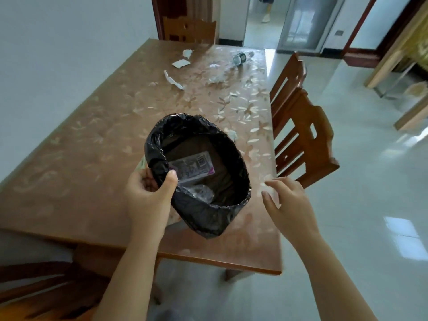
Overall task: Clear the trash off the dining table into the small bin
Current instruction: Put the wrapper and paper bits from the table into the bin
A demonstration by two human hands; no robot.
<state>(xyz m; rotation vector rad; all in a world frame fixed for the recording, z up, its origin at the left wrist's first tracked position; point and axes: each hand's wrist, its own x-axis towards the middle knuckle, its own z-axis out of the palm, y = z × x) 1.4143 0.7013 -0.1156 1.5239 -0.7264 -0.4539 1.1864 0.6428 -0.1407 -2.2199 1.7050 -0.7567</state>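
Observation:
My left hand (149, 193) grips the rim of the small bin (222, 212), which is lined with a black bag and held tilted over the dining table (81, 170). Inside lie a printed wrapper (192, 167) and crumpled clear plastic (201, 193). My right hand (287, 205) hovers open just right of the bin, holding nothing. Farther up the table lie torn paper scraps (180, 63), a paper strip (173, 81), crumpled clear plastic (216, 78), an empty plastic bottle (242, 57) on its side, and a small white wad (232, 134) behind the bin.
Two wooden chairs (303, 135) stand along the table's right side, one (190, 30) at the far end, another (34, 293) at the near left. A white wall runs along the left. Tiled floor (370, 181) opens to the right; a person's leg shows in the far doorway.

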